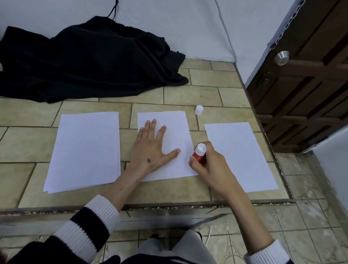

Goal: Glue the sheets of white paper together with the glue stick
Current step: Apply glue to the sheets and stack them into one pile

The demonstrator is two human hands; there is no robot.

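Paper lies in 3 places on a tiled ledge (pixel 183 194). The left hand (pixel 151 148) rests flat on the middle sheet (pixel 173 131), fingers spread and palm down, its heel close to that sheet's left edge. The right hand (pixel 210 165) is curled around the red glue stick (pixel 199 154), fingers and thumb wrapped about the barrel, at the middle sheet's right edge. The stick stands tilted with a white end up; its lower end is hidden behind the fingers, so whether it touches the paper cannot be told.

To the left of the left hand, across a narrow strip of bare tile, lies the left stack (pixel 85 151), which looks like several sheets, since offset edges show along its near and right sides. To the right of the right hand lies the right sheet (pixel 242 155), its far corner near the wooden door (pixel 319 84) and its near corner close to the ledge's front lip. Beyond the right hand, just past the middle sheet's far right corner, a white cap (pixel 199 110) stands on the tile, apart from the paper.

Farther beyond the left hand a black cloth (pixel 85 61) is heaped against the wall, with open tile between it and the sheets. Nearer than both hands, bare tile runs to the ledge's front edge.
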